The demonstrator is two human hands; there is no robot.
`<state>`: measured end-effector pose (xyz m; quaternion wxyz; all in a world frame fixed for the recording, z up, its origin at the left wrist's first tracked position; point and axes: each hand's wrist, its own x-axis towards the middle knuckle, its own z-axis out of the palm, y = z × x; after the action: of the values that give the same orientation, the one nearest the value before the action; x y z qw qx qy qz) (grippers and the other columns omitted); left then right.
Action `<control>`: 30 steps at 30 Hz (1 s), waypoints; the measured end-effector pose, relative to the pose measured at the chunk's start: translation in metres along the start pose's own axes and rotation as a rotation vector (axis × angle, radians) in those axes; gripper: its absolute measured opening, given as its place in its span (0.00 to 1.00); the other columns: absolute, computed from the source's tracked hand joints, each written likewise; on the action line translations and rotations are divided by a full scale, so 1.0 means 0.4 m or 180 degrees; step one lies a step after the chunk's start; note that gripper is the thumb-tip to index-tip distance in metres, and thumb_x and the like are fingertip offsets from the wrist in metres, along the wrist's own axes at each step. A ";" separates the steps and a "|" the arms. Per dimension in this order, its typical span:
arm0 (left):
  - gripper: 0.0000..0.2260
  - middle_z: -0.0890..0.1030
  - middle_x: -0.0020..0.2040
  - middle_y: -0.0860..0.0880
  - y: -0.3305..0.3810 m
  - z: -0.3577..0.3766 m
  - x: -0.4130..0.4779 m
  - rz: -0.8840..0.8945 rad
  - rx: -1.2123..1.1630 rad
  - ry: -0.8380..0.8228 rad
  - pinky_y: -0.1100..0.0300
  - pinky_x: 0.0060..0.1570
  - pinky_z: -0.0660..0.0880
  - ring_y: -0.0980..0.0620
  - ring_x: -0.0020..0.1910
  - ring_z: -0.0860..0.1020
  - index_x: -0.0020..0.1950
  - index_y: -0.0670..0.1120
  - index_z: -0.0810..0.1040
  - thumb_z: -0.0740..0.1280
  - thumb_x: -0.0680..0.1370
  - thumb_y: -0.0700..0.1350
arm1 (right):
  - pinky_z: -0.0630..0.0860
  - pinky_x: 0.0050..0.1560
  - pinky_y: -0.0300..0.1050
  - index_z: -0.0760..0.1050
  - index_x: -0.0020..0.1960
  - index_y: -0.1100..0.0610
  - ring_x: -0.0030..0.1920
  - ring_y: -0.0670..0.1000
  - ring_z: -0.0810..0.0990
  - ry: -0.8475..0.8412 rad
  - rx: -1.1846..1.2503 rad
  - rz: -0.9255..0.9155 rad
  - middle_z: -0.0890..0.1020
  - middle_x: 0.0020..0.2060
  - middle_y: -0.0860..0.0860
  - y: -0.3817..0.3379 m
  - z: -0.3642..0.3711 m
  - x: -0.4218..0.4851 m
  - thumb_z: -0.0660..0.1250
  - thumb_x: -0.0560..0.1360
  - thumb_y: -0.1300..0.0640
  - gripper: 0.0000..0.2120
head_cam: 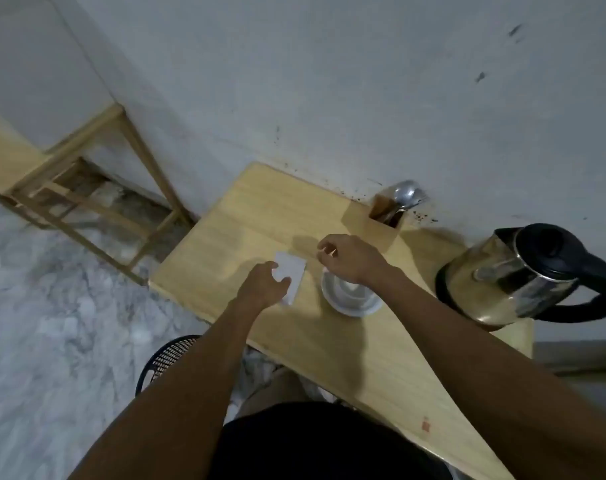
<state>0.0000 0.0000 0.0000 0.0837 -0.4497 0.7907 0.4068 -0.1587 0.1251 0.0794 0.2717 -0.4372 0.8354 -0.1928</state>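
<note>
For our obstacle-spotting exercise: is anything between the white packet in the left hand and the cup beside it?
No object lies on the table between the white packet, held by the left hand, and the cup. The right hand, though, hangs over the cup and covers part of its mouth.

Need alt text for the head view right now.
The left hand holds a white sachet over the wooden table while the right hand, fingers curled, hovers over a white cup on its saucer. A steel kettle stands to the right.
</note>
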 end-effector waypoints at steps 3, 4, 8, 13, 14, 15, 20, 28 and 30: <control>0.31 0.69 0.70 0.39 -0.043 0.023 0.014 -0.0196 0.0236 0.0185 0.47 0.62 0.73 0.39 0.65 0.73 0.71 0.41 0.66 0.66 0.75 0.57 | 0.75 0.51 0.47 0.74 0.65 0.50 0.56 0.51 0.78 -0.0340 -0.0334 0.0169 0.79 0.60 0.48 -0.022 0.037 0.045 0.60 0.79 0.45 0.18; 0.31 0.67 0.70 0.40 -0.052 0.029 0.019 -0.0225 0.0286 0.0256 0.47 0.61 0.73 0.39 0.65 0.73 0.71 0.41 0.65 0.65 0.75 0.57 | 0.75 0.52 0.47 0.73 0.66 0.50 0.57 0.52 0.78 -0.0461 -0.0435 0.0233 0.79 0.61 0.49 -0.026 0.051 0.061 0.60 0.79 0.46 0.18; 0.29 0.66 0.70 0.41 -0.060 0.019 0.071 -0.0170 0.0542 0.0443 0.47 0.57 0.74 0.39 0.61 0.75 0.69 0.42 0.67 0.66 0.74 0.57 | 0.75 0.58 0.51 0.71 0.69 0.50 0.61 0.54 0.76 -0.0679 -0.0624 0.0484 0.77 0.65 0.51 -0.028 0.098 0.138 0.61 0.78 0.45 0.21; 0.22 0.74 0.60 0.43 -0.070 0.013 0.107 0.0065 0.0568 0.0368 0.50 0.50 0.75 0.41 0.54 0.78 0.62 0.46 0.72 0.67 0.74 0.57 | 0.72 0.61 0.50 0.69 0.71 0.50 0.65 0.55 0.75 -0.0830 -0.0536 0.0731 0.74 0.68 0.52 -0.030 0.144 0.220 0.62 0.77 0.48 0.23; 0.22 0.74 0.60 0.44 -0.071 0.011 0.115 0.0111 0.0547 0.0359 0.50 0.50 0.74 0.41 0.55 0.78 0.63 0.46 0.72 0.67 0.75 0.57 | 0.72 0.60 0.49 0.70 0.70 0.50 0.64 0.56 0.75 -0.0856 -0.0528 0.0776 0.75 0.68 0.52 -0.031 0.152 0.232 0.62 0.76 0.48 0.23; 0.22 0.75 0.60 0.44 -0.072 0.009 0.125 0.0135 0.0528 0.0341 0.51 0.50 0.74 0.42 0.55 0.78 0.64 0.46 0.72 0.67 0.75 0.57 | 0.72 0.59 0.49 0.71 0.69 0.51 0.64 0.56 0.76 -0.0869 -0.0525 0.0810 0.75 0.67 0.52 -0.031 0.163 0.245 0.63 0.76 0.49 0.22; 0.24 0.75 0.63 0.44 -0.062 0.012 0.158 0.0110 0.0260 0.0245 0.52 0.54 0.72 0.43 0.58 0.77 0.67 0.46 0.71 0.68 0.75 0.55 | 0.74 0.45 0.47 0.75 0.59 0.57 0.51 0.58 0.79 -0.0829 -0.0336 0.0950 0.79 0.56 0.56 -0.018 0.206 0.278 0.69 0.71 0.54 0.17; 0.20 0.77 0.60 0.44 -0.052 0.009 0.179 -0.0101 -0.0033 0.0222 0.53 0.55 0.70 0.43 0.58 0.77 0.60 0.45 0.74 0.71 0.72 0.52 | 0.74 0.49 0.49 0.75 0.56 0.56 0.54 0.58 0.79 -0.0640 -0.0269 0.1073 0.80 0.54 0.55 0.001 0.240 0.281 0.66 0.75 0.53 0.12; 0.17 0.78 0.58 0.45 -0.053 0.006 0.186 -0.0182 -0.0094 0.0216 0.52 0.55 0.72 0.43 0.56 0.78 0.56 0.46 0.77 0.72 0.71 0.52 | 0.74 0.47 0.48 0.77 0.53 0.57 0.52 0.58 0.79 -0.0565 -0.0313 0.1072 0.80 0.52 0.55 -0.003 0.238 0.281 0.68 0.75 0.52 0.10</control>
<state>-0.0272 -0.0517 -0.0507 0.0618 -0.4869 0.7738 0.4004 -0.1513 0.0226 -0.0259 0.3511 -0.3193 0.8779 -0.0643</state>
